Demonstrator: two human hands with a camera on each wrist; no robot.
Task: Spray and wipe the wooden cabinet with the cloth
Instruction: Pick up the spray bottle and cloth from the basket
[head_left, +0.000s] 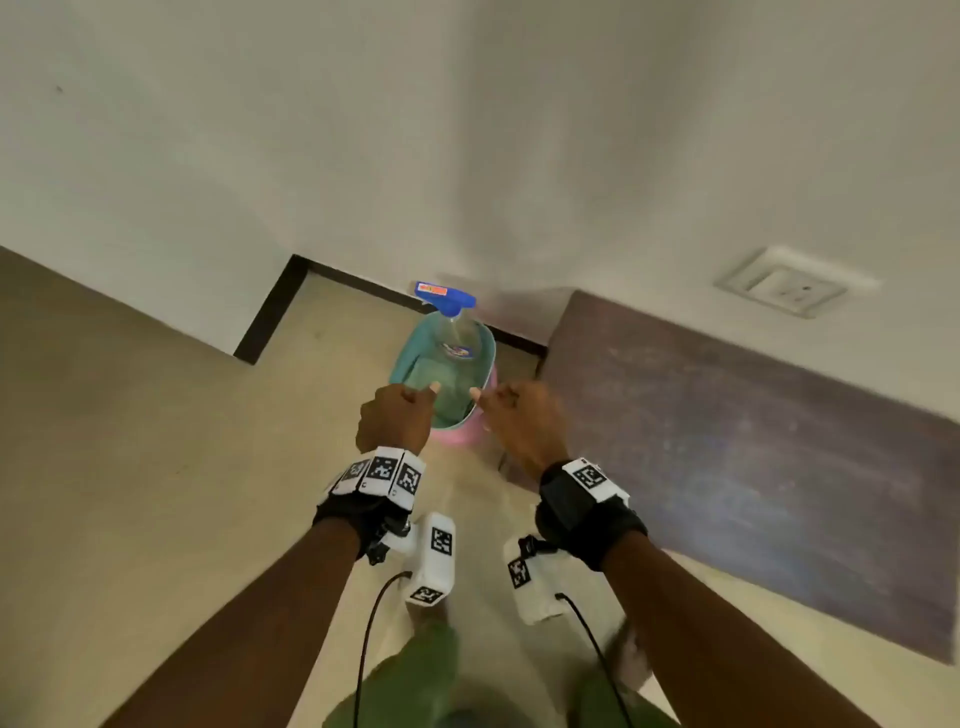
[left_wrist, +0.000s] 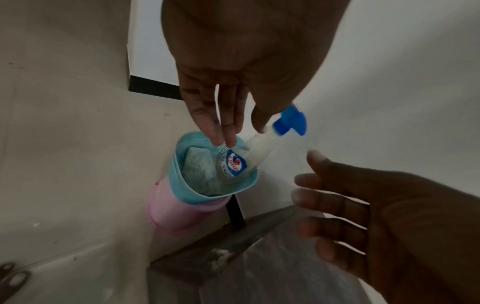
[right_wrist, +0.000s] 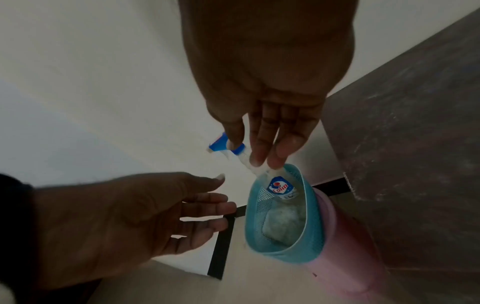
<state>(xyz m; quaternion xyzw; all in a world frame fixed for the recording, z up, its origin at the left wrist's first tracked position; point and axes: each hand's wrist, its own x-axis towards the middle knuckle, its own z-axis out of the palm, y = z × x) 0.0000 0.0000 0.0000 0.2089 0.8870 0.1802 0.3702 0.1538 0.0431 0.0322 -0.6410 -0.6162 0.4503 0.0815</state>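
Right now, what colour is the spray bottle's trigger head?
Blue, on the spray bottle; clearest in the left wrist view.

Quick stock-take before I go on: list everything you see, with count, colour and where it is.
spray bottle: one, clear with blue trigger head, standing tilted in the basket
cloth: one, pale, folded inside the basket beside the bottle
basket: one, teal mesh, on the pink stool
pink stool: one, on the floor by the wall
wooden cabinet: one, dark brown, right of the basket
wall socket: one, white, above the cabinet
wrist cameras: two, white with black markers
left hand: empty, above the basket
right hand: empty, above the basket
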